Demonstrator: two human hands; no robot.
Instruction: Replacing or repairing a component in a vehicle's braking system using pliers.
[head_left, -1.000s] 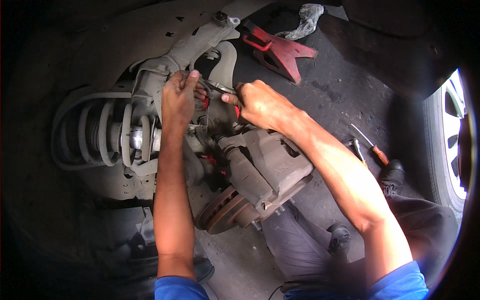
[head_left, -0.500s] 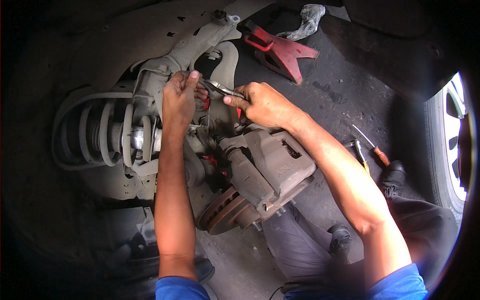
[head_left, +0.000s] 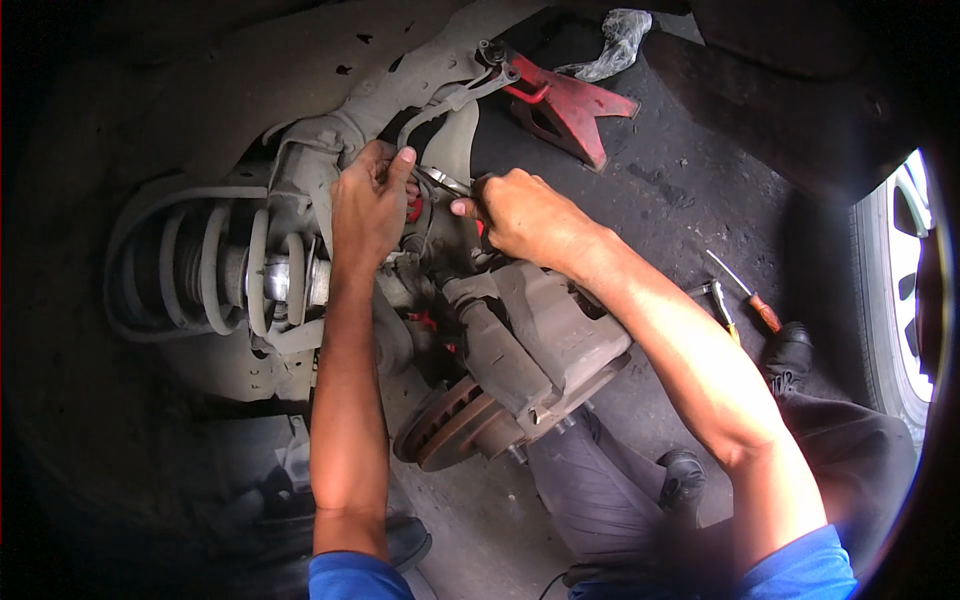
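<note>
Flanking right hand (head_left: 530, 215), caliper (head_left: 565, 335), red stand (head_left: 572, 108)

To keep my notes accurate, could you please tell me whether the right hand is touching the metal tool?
Touching: the head view shows the right hand closed around one end of the metal tool, its silver part emerging leftward.
</note>
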